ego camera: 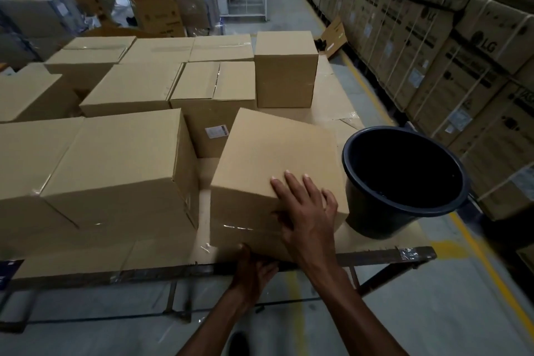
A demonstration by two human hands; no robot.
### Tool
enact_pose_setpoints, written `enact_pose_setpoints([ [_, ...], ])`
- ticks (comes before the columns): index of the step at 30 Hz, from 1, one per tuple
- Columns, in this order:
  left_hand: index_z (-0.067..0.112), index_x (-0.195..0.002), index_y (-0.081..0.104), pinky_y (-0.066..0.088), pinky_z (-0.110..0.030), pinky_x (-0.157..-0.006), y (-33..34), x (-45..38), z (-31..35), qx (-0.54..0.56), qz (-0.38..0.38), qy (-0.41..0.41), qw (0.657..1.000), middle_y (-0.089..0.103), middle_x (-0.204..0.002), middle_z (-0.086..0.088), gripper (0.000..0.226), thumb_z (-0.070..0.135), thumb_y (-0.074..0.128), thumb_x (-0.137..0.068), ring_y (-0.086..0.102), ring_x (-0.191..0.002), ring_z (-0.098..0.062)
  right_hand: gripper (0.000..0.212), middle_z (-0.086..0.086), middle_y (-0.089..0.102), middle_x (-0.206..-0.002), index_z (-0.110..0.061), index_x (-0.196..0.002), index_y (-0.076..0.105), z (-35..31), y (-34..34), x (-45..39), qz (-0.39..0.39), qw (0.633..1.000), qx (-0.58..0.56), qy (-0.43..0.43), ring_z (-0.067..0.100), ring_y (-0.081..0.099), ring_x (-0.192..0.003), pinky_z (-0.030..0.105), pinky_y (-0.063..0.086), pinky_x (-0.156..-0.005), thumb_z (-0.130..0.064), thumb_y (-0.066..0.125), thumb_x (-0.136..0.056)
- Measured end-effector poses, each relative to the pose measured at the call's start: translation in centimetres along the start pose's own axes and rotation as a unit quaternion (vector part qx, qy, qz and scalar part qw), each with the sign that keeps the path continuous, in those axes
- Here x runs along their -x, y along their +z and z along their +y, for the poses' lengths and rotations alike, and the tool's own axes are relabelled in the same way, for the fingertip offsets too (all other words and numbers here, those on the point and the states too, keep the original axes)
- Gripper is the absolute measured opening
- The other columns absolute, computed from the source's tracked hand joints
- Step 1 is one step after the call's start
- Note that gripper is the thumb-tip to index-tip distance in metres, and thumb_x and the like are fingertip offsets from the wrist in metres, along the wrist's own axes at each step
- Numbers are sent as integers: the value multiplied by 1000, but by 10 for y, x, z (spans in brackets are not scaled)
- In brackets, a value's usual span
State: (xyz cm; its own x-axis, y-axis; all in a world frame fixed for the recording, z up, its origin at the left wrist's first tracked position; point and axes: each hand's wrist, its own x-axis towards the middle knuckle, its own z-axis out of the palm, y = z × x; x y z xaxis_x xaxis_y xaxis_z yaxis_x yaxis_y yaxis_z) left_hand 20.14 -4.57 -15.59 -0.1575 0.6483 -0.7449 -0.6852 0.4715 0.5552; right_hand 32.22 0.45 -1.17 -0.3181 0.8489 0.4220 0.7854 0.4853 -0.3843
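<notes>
Cardboard box (271, 153), right hand (306, 211) fingers spread flat on top, left hand (254, 267) fingers gripping lower edge

A black bucket (404, 179) stands on the table (384, 254) among sealed boxes (121, 165); stacked cartons (476, 46) line the aisle.

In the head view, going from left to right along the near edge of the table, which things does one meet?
large closed box → tilted box under the right hand → black bucket → stacked cartons beyond the table.
</notes>
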Motion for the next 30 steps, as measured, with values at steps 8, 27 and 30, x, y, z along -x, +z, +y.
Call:
enact_pose_setpoints([
  [8,14,-88,67,43,-23,-53,-16,16,30,-363,-121,-21,924,71,-69,1,14,22,62,-98,60,-53,-12,80,0,41,-163,-36,-151,47,1,16,10,-7,999,26,-38,30,32,-153,52,18,-119,-26,81,-79],
  [27,47,-159,23,7,-66,-114,32,84,118,-701,141,480,508,21,-169,8,96,79,61,-77,16,-155,-22,91,-14,49,-154,-49,-151,41,52,64,86,6,698,-544,465,16,44,-142,60,32,-119,-89,63,-71],
  [30,46,-158,25,10,-67,-113,31,81,115,-701,141,492,497,26,-168,6,92,79,57,-78,20,-153,-23,99,-13,42,-154,-53,-153,34,51,68,93,-18,657,-560,504,20,38,-141,62,32,-115,-90,62,-67],
])
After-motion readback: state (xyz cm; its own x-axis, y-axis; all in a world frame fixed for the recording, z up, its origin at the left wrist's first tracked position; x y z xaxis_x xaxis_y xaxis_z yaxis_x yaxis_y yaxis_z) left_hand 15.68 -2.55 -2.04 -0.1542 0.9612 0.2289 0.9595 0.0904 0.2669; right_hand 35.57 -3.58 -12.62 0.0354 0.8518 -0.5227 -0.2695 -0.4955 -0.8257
